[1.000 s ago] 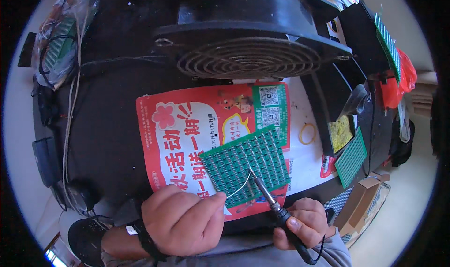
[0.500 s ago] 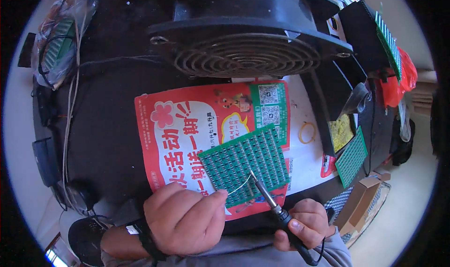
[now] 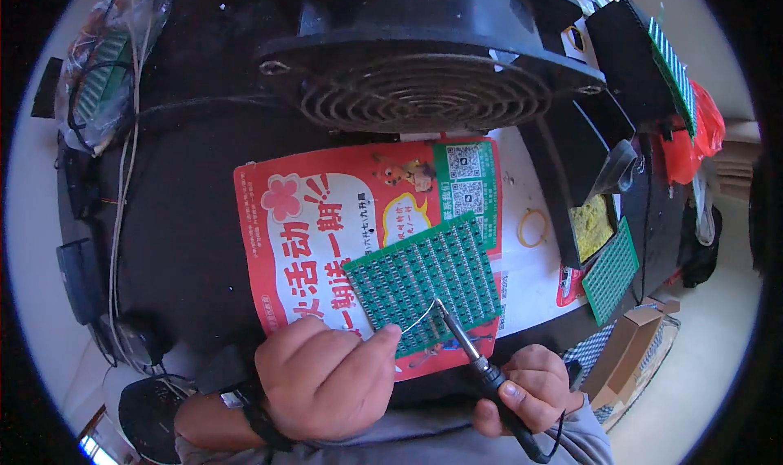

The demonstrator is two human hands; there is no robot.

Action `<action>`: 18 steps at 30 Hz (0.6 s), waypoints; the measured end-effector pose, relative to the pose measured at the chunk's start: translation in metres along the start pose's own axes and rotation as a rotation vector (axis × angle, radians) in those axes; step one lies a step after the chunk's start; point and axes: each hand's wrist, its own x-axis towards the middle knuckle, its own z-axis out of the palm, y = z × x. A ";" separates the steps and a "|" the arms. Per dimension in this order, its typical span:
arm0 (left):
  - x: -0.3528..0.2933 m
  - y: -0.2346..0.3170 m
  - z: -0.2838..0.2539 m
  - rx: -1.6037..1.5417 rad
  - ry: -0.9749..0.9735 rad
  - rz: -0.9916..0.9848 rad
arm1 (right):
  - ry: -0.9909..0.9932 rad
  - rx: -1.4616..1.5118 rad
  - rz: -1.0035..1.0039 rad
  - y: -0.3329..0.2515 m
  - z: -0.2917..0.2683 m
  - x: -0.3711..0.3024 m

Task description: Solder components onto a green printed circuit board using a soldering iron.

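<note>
A green circuit board [image 3: 424,277] with rows of small parts lies tilted on a red and white printed sheet [image 3: 281,281]. My right hand [image 3: 530,391] is closed round the handle of a soldering iron [image 3: 469,347], whose metal tip rests at the lower right part of the board. Between thumb and finger, my left hand [image 3: 326,379] pinches a thin solder wire [image 3: 420,319]. The wire curves over the board and its end meets the iron's tip. Whatever the left palm encloses is hidden.
Beyond the sheet stands a large black fan [image 3: 424,90] with a round grille. To the right are a yellow sponge [image 3: 592,227] in a black holder, a second green board [image 3: 610,273] and a cardboard box [image 3: 628,351]. Cables [image 3: 122,196] run down the left side.
The iron's tip and the solder wire stay together at nearly the same spot on the board. My left hand has shifted very slightly right; the view has moved a little.
</note>
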 end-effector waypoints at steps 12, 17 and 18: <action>0.003 -0.001 0.003 0.011 0.018 0.015 | -0.019 0.010 -0.006 0.002 0.002 0.007; 0.001 0.000 0.002 -0.011 -0.029 -0.013 | -0.011 0.015 -0.002 0.002 0.001 0.005; 0.002 0.000 0.003 -0.024 -0.024 -0.022 | -0.002 0.015 0.000 0.002 0.001 0.004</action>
